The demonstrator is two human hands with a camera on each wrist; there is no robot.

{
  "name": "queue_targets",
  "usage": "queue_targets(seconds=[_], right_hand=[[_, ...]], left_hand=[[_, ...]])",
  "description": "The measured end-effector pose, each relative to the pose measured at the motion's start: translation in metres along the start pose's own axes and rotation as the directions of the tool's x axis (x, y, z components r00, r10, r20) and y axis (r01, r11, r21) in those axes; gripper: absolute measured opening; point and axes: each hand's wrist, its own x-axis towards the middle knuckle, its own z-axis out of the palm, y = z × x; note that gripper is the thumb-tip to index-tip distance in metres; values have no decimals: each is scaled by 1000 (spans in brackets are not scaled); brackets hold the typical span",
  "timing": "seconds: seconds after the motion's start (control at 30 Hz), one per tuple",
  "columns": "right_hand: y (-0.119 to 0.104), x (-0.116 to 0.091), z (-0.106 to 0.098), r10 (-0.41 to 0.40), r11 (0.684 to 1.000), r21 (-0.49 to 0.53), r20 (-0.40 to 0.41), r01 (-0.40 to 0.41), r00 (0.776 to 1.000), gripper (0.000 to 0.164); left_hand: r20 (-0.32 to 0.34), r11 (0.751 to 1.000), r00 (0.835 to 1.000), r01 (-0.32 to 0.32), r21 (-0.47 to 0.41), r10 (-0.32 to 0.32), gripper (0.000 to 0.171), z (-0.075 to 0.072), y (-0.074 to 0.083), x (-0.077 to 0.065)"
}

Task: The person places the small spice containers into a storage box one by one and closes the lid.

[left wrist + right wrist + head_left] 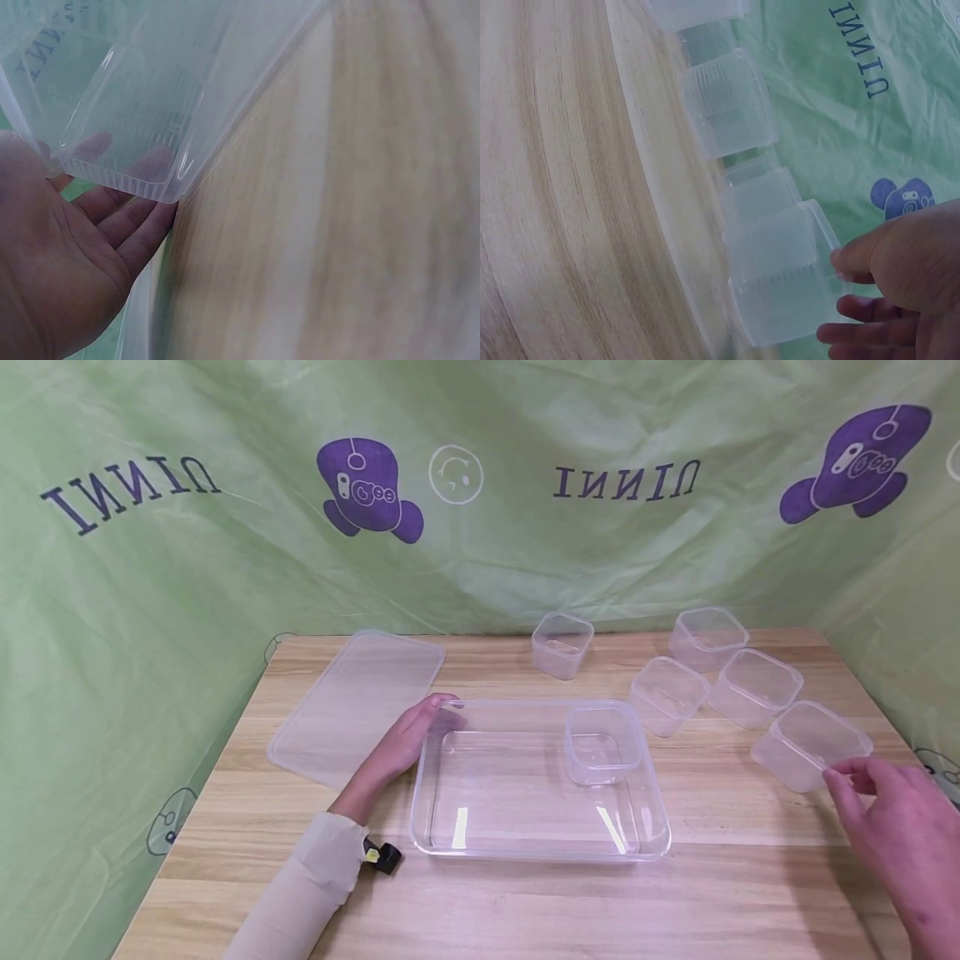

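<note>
A large clear rectangular plastic container (540, 858) stands open-topped in the middle of the table. My left hand (408, 735) holds its far left corner, fingers curved round the outside wall; in the left wrist view those fingers (142, 229) partly show through the plastic. Inside the large container, by its far right corner, sits a small clear square container (602, 768). At the right, my right hand (900, 835) holds another small container (806, 747) by its near right rim. The right wrist view shows the thumb on that container's rim (814, 225), other fingertips beside its edge.
A flat translucent lid (360, 693) lies left of the large container. Several more small containers stand beyond and to the right, including one (562, 647) at the table's back edge. A green printed curtain (480, 568) surrounds the wooden table (487, 910).
</note>
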Motion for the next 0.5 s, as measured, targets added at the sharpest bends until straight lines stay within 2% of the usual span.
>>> queue_targets(seconds=[0.33,0.5], right_hand=[[-4,0,-4,-13,1000,19,-44,14,999,19],[-7,-1,-7,-4,1000,20,-22,4,1000,20]], left_hand=[[4,1000,1000,4,-4,-4,50,0,1,2],[14,1000,1000,10,-8,-10,48,0,1,2]])
